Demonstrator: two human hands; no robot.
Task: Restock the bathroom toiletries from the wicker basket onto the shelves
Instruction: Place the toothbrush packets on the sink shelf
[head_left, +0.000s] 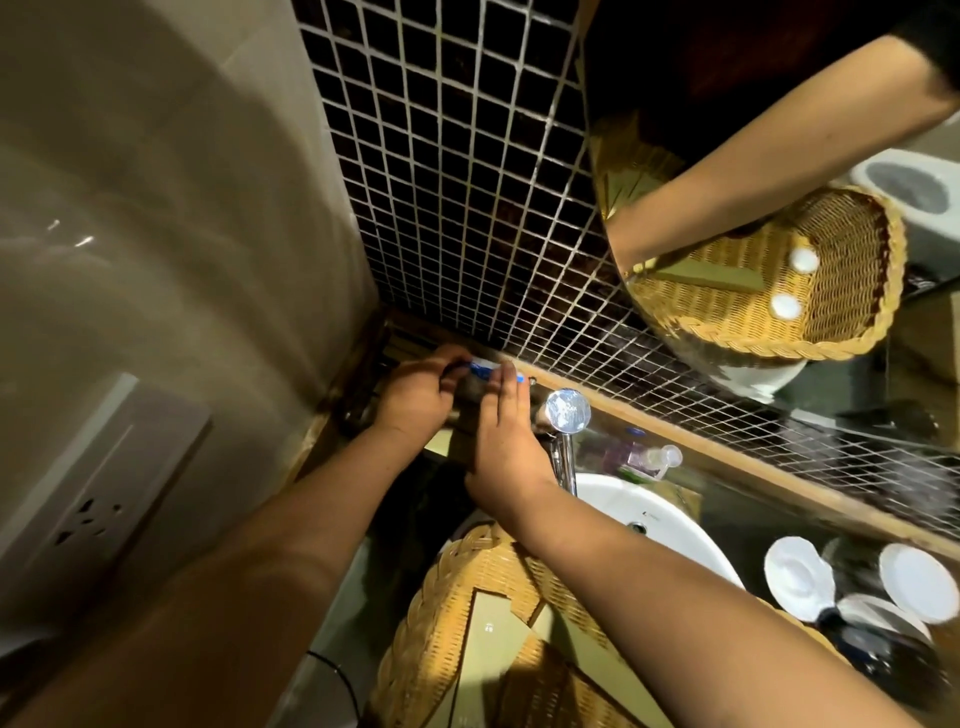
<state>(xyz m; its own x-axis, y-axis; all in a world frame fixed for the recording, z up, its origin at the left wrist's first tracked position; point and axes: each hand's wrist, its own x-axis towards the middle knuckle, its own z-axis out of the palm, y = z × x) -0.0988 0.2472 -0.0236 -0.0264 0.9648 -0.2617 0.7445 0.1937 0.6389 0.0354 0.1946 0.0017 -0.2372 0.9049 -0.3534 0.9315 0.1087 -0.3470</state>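
The left hand (415, 397) pinches what is probably a blue-and-white tube (485, 368) onto the corner shelf (402, 345), the right hand (504, 447) steadying it flat-fingered; next, release and return to the wicker basket (457, 613).

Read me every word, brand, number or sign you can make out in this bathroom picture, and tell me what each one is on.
Nothing here can be read.
Print on the blue and white packet at the left hand: blurred.
Small dark mark on the sink near its overflow hole: too small.
Faint marking on top of the tap: blurred.
Purple label on the clear bottle: blurred.
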